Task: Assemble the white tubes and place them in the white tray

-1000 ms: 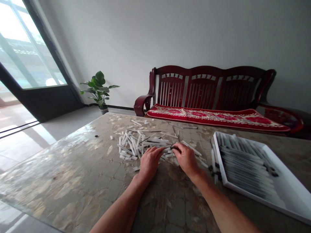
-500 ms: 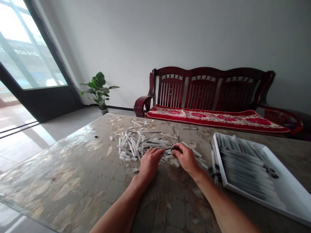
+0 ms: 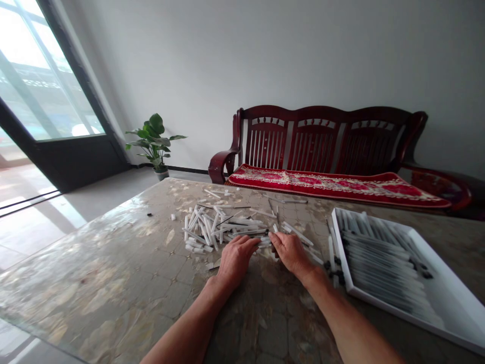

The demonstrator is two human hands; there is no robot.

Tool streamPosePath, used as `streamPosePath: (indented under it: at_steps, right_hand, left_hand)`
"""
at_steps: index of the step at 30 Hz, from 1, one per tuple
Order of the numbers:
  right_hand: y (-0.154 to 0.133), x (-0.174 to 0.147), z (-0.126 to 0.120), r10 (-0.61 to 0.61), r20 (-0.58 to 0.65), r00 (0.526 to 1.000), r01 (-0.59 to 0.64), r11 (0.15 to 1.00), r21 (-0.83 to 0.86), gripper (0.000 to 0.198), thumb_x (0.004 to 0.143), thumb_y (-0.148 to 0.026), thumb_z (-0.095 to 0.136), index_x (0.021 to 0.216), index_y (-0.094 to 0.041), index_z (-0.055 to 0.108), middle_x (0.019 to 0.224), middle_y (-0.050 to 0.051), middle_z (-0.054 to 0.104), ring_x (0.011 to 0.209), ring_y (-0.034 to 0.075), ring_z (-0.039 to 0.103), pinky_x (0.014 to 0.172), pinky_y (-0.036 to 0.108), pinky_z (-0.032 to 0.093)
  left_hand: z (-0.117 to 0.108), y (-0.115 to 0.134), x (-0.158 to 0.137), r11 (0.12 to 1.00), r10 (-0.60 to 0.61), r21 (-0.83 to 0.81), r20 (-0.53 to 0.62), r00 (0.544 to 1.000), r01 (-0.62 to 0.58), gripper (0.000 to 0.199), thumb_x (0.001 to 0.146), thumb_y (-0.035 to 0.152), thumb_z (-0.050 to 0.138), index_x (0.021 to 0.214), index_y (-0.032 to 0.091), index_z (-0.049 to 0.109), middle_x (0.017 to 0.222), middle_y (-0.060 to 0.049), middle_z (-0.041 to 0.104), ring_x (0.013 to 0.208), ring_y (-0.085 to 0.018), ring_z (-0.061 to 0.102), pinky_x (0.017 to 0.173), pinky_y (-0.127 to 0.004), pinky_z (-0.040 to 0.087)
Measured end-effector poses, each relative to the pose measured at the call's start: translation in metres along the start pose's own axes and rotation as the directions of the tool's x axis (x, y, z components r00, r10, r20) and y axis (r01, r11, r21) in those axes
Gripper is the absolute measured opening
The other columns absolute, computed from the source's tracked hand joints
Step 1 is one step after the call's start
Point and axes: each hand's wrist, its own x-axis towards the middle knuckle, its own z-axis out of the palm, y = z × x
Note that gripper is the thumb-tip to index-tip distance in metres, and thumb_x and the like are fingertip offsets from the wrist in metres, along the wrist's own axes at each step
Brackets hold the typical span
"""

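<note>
I can't tell if my left hand (image 3: pixel 234 259) or right hand (image 3: pixel 290 251) grips; white tubes (image 3: pixel 206 228) lie crisscross, well inside the counter's (image 3: pixel 113 288) left edge.

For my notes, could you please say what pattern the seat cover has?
The seat cover has pink-and-cream flowers on red, best seen in the head view.

No text, label, brand, number or sign could be read anywhere in view. The white box (image 3: pixel 454 298) showed plain walls without legible print, and the slender pieces in it (image 3: pixel 382 268) were too blurred to tell of any marking. The loose white tubes (image 3: pixel 206 227) were too small for lettering to be made out, and the red seat cover (image 3: pixel 337 188) carried only a floral pattern.
</note>
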Motion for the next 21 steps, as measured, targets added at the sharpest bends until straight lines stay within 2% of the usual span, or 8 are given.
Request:
streamPosePath:
  at_steps: [2, 5, 7, 11, 16, 18, 21]
  right_hand:
    - [-0.0009, -0.0006, -0.0013, -0.020, 0.023, 1.000, 0.019, 0.999, 0.042, 0.050, 0.100, -0.051, 0.031, 0.067, -0.023, 0.058, 0.060, 0.002, 0.066, 0.058, 0.017, 0.061, 0.058, 0.027, 0.040]
    - [-0.0004, -0.0012, -0.0010, -0.107, -0.001, 0.994, 0.107, 0.994, 0.036, 0.039, 0.098, -0.049, 0.037, 0.081, -0.023, 0.061, 0.072, 0.002, 0.068, 0.069, 0.018, 0.063, 0.063, 0.026, 0.041]
    - [0.0015, -0.0015, 0.0012, -0.111, -0.020, 0.994, 0.111, 0.994, 0.000, 0.037, 0.097, -0.048, 0.040, 0.077, -0.023, 0.059, 0.067, 0.001, 0.064, 0.066, 0.018, 0.060, 0.062, 0.027, 0.039]
    - [0.0050, -0.0024, 0.0033, -0.022, 0.020, 1.000, 0.022, 1.000, -0.007, 0.051, 0.098, -0.054, 0.031, 0.061, -0.024, 0.050, 0.054, 0.000, 0.055, 0.054, 0.017, 0.054, 0.056, 0.028, 0.036]
    - [0.0052, -0.0022, 0.0017, -0.096, -0.027, 0.995, 0.097, 0.994, 0.050, 0.037, 0.096, -0.049, 0.039, 0.077, -0.024, 0.057, 0.070, 0.001, 0.064, 0.067, 0.018, 0.059, 0.062, 0.027, 0.039]
    - [0.0065, -0.0015, 0.0034, -0.098, -0.038, 0.994, 0.100, 0.994, 0.034, 0.038, 0.095, -0.049, 0.040, 0.073, -0.024, 0.057, 0.067, 0.001, 0.064, 0.063, 0.018, 0.058, 0.060, 0.027, 0.038]
    - [0.0084, -0.0010, 0.0052, -0.041, -0.013, 0.999, 0.041, 0.999, 0.002, 0.050, 0.097, -0.055, 0.033, 0.062, -0.024, 0.052, 0.054, 0.001, 0.057, 0.053, 0.017, 0.054, 0.055, 0.028, 0.035]
  left_hand:
    - [-0.0003, -0.0003, 0.0004, 1.000, -0.019, -0.006, 0.006, 1.000, 0.019, 0.023, 0.093, 0.024, 0.058, 0.109, 0.025, 0.074, 0.088, -0.004, 0.076, 0.086, -0.021, 0.068, 0.075, -0.029, 0.052]
    - [-0.0009, -0.0006, 0.0004, 0.998, -0.053, -0.029, -0.009, 0.999, 0.052, 0.023, 0.092, 0.022, 0.059, 0.108, 0.026, 0.074, 0.091, -0.004, 0.076, 0.088, -0.021, 0.068, 0.077, -0.030, 0.053]
    - [-0.0006, -0.0004, 0.0000, 0.998, -0.054, -0.045, -0.007, 0.999, 0.053, 0.022, 0.092, 0.022, 0.059, 0.107, 0.026, 0.074, 0.090, -0.004, 0.076, 0.088, -0.021, 0.068, 0.077, -0.029, 0.053]
    - [0.0012, -0.0006, -0.0004, 0.999, -0.028, -0.045, 0.029, 0.999, 0.030, 0.022, 0.091, 0.021, 0.060, 0.107, 0.025, 0.074, 0.090, -0.004, 0.076, 0.086, -0.021, 0.068, 0.077, -0.029, 0.053]
    - [0.0024, -0.0020, -0.0006, 0.996, -0.057, -0.069, 0.006, 0.998, 0.057, 0.022, 0.092, 0.020, 0.058, 0.107, 0.025, 0.074, 0.091, -0.004, 0.076, 0.086, -0.020, 0.069, 0.078, -0.029, 0.053]
    - [0.0020, -0.0010, -0.0008, 0.996, -0.050, -0.074, 0.011, 0.999, 0.051, 0.023, 0.092, 0.020, 0.058, 0.107, 0.026, 0.075, 0.090, -0.004, 0.076, 0.086, -0.020, 0.068, 0.078, -0.029, 0.054]
    - [0.0010, 0.0010, -0.0007, 0.998, -0.031, -0.054, 0.031, 0.999, 0.033, 0.023, 0.091, 0.021, 0.059, 0.107, 0.026, 0.075, 0.090, -0.005, 0.076, 0.086, -0.020, 0.068, 0.078, -0.029, 0.054]
